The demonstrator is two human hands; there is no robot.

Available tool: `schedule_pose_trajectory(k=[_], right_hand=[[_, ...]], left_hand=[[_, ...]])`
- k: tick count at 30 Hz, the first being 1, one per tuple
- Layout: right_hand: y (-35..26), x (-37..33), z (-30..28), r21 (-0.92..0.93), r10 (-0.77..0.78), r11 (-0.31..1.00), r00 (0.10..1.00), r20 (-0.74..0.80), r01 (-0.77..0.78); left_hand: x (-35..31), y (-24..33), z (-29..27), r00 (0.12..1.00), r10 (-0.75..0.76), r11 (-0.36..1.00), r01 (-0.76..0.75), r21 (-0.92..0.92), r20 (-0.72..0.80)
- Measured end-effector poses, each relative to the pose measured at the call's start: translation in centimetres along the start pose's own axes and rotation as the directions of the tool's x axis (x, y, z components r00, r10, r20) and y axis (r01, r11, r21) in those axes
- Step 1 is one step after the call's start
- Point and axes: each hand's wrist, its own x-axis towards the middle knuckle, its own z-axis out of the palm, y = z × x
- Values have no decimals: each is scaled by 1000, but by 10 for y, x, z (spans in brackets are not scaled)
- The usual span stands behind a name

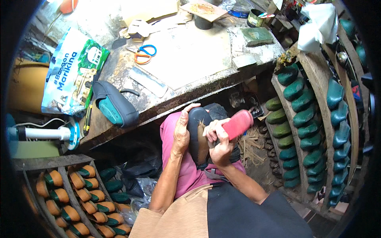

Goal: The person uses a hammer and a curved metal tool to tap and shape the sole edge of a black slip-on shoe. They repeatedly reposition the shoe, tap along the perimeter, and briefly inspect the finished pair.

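Note:
On my lap lies a dark shoe [194,133], its underside facing up, with a tan, rough-looking patch along its middle. My left hand [182,133] steadies it from the left side, the fingers stretched along its edge. My right hand [219,139] is closed round a red, ribbed, rounded tool [238,124] whose kind I cannot make out. That hand is at the shoe's right side, and its fingers hide part of the patch. A finished-looking dark slip-on shoe [115,104] with a green insole stands on the bench to the left.
The workbench [206,85] holds scissors [143,54], a flat metal-looking strip [148,81], a green block [256,36] and a printed bag [73,75]. Racks of green shoe lasts [307,129] stand at right. Brown-and-green lasts [61,195] fill a rack at lower left.

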Motion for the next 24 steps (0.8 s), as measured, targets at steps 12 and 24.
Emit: schedule_pose_trajectory(k=[12, 24], right_hand=[[-23, 40, 9, 68, -45, 997, 990, 134, 36], [-15, 44, 14, 32, 22, 999, 991, 128, -27]], left_hand=[[-6, 14, -2, 997, 61, 969, -71, 237, 51], [-4, 18, -4, 997, 16, 976, -31, 217, 70]])
